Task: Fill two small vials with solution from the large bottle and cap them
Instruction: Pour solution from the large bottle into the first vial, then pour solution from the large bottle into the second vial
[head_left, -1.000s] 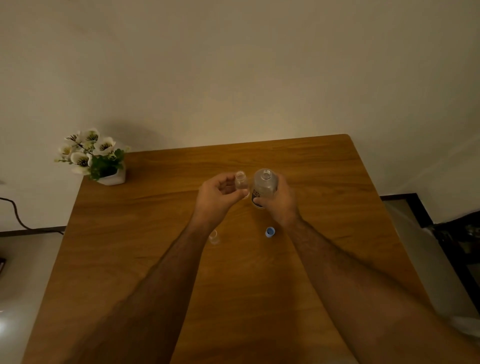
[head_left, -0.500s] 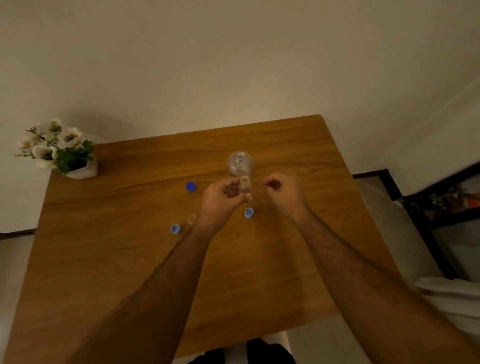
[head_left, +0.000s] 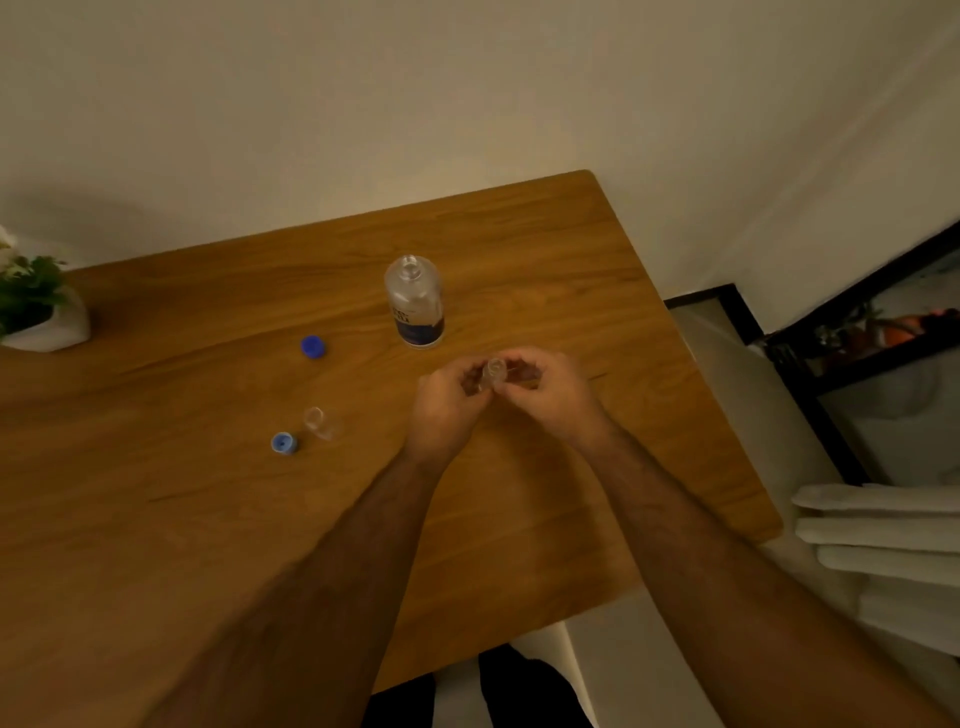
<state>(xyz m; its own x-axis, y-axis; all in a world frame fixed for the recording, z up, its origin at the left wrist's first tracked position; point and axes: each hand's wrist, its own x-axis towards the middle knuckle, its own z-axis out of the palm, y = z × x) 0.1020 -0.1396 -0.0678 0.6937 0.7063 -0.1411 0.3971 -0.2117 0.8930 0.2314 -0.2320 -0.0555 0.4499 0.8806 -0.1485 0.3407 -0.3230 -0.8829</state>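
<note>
The large clear bottle (head_left: 414, 301) with a blue label stands uncapped on the wooden table (head_left: 156, 519). Just in front of it, my left hand (head_left: 447, 402) grips a small clear vial (head_left: 493, 371) above the table. My right hand (head_left: 553, 389) has its fingertips curled in against the vial's top from the right; whether a cap sits in them is hidden. A second small vial (head_left: 319, 422) sits on the table to the left, with a light blue cap (head_left: 284, 443) beside it. A dark blue cap (head_left: 313, 347) lies farther back.
A white pot of flowers (head_left: 41, 312) stands at the table's far left edge. The table's right edge drops to the floor, where a black-framed shelf (head_left: 857, 343) and white folded cloth (head_left: 883, 535) sit. A wall rises behind the table.
My right hand moved in from beside the vial to meet it. Both hands came nearer to me, away from the bottle. The light blue cap beside my left hand is no longer in sight.
</note>
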